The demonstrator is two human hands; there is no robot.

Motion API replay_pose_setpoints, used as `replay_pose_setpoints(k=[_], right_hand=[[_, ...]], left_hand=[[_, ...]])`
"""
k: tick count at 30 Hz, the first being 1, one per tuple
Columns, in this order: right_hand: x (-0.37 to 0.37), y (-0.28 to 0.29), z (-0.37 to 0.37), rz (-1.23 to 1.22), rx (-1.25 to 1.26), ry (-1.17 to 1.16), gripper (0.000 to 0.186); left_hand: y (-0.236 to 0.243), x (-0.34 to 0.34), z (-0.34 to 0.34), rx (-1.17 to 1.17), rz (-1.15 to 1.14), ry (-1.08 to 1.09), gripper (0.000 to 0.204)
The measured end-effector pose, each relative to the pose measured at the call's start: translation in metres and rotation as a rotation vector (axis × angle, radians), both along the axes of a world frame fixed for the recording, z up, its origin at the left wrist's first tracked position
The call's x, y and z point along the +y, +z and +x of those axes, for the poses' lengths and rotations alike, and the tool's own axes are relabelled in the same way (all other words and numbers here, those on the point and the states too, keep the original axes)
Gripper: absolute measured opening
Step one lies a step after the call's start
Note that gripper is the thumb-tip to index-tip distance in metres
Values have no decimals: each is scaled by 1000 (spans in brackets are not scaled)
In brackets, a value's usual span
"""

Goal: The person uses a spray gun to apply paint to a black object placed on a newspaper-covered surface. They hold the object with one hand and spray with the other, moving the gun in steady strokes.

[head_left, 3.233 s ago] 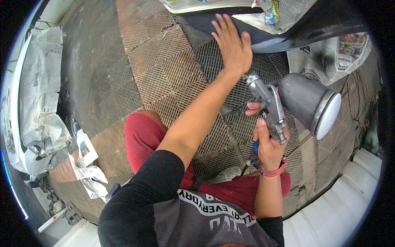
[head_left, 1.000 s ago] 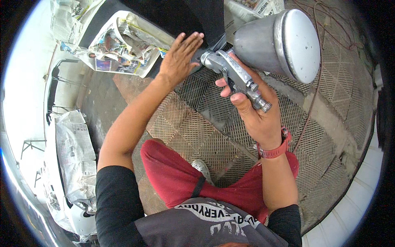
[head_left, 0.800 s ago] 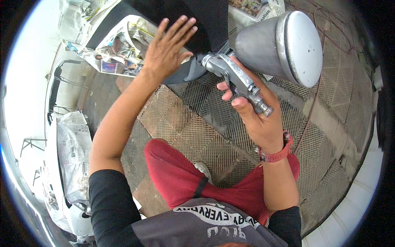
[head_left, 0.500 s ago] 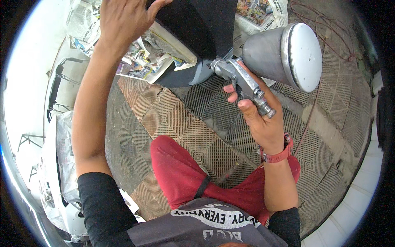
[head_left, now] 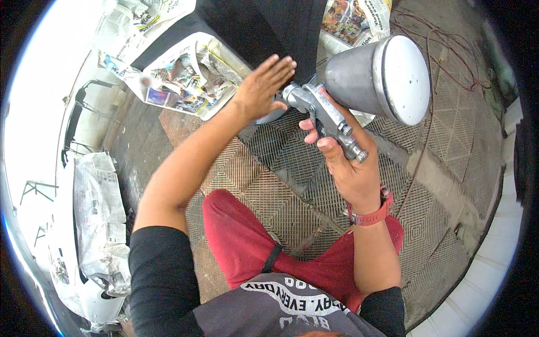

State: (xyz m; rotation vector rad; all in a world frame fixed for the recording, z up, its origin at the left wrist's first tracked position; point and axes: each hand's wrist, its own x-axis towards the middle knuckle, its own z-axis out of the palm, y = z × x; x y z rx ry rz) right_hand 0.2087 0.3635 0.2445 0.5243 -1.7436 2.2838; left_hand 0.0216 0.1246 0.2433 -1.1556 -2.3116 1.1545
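My right hand [head_left: 353, 163] grips a metal spray gun [head_left: 324, 109], its fingers round the handle. A grey cup [head_left: 355, 72] with a white lid [head_left: 405, 80] is fixed to the gun and tilts to the right. The gun's nozzle end points left, close to my left hand [head_left: 264, 87]. That hand is open and empty, its fingers stretched out over the lower part of a black panel [head_left: 269, 25]. Whether it touches the panel I cannot tell. A white-rimmed section packed with newspaper [head_left: 193, 76] lies left of the hand.
More newspaper [head_left: 356, 22] lies by the panel's right edge. A thin reddish hose [head_left: 443, 45] loops on the tiled grating floor [head_left: 264, 174] at the right. Further left are a paper-covered white vehicle part [head_left: 101, 213] and a black frame [head_left: 76, 121]. My red-trousered knees [head_left: 236, 236] are below.
My left hand has come down and right from the panel's upper left to beside the gun's nozzle. The spray gun has shifted slightly left in my right hand.
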Motion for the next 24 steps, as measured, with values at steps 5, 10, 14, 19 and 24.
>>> replay_pose_setpoints(k=[5,10,14,19,24], right_hand=[[2,-5,1,18,15,-15,66],[1,-1,6,18,-33,1,66],[1,-1,5,13,-49,-3,66],[2,-3,5,1,-57,-25,66],[5,-4,6,21,-69,-40,66]], left_hand=[[133,-12,-23,206,405,-231,86],[196,10,-24,389,387,-10,99],[99,-5,-34,135,438,-248,99],[-7,-12,19,-102,-27,68,108],[50,-32,6,-93,265,-51,97]])
